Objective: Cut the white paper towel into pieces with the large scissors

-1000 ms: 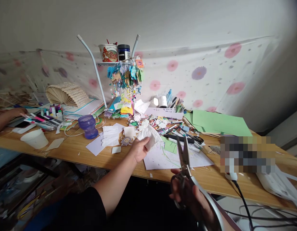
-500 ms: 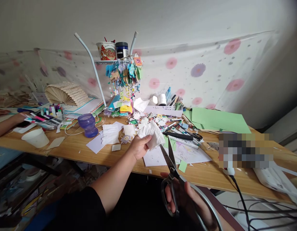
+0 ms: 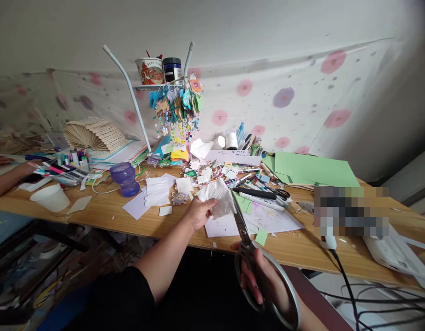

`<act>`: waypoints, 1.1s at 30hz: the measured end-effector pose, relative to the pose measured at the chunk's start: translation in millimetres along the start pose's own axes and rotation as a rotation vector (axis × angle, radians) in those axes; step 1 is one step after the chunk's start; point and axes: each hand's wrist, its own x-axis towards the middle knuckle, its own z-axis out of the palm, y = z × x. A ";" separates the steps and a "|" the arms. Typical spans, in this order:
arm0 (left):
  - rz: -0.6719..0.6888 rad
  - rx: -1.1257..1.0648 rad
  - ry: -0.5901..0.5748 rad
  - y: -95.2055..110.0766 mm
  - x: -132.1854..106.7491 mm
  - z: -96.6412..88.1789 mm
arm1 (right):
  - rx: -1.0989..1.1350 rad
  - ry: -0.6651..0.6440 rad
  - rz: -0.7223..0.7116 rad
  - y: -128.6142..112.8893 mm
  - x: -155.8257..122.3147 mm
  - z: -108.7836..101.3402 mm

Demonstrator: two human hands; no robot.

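Observation:
Between the thumb and fingers of my left hand is a piece of white bubble wrap, held up over the front of the table. My right hand grips large metal scissors, fingers through the handles. The scissors' blades are nearly closed and their tips lie at the right edge of the bubble wrap; whether they bite into it I cannot tell. Beneath the blades lies a white sheet of paper, with a small green paper square by its edge.
Pens and paper cutouts pile up behind my hands. A purple cup and a white cup stand left. Green card sheets lie back right, near a black cable. Another person's hand is at far left.
The scissors' blades have come from wide apart to nearly together beside the bubble wrap. My right fingers have closed with the handles. The bubble wrap has turned a little, showing more of its face.

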 end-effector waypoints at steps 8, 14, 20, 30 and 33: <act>-0.044 -0.038 0.001 -2.7 1.5 -7.4 | 0.051 -0.085 -0.023 12.6 0.3 -4.0; -0.024 -0.026 -0.055 -3.5 -0.1 -11.6 | 0.151 -0.148 0.044 18.3 -1.5 -7.4; -0.025 0.063 -0.121 -6.2 -4.2 -9.7 | 0.168 -0.112 0.056 15.5 4.6 -3.4; -0.063 0.118 -0.127 -5.8 -4.1 -7.7 | -0.080 0.099 -0.093 16.3 13.6 1.0; -0.087 0.124 -0.124 -5.7 -3.7 -8.6 | -0.096 0.091 -0.098 15.9 13.3 1.0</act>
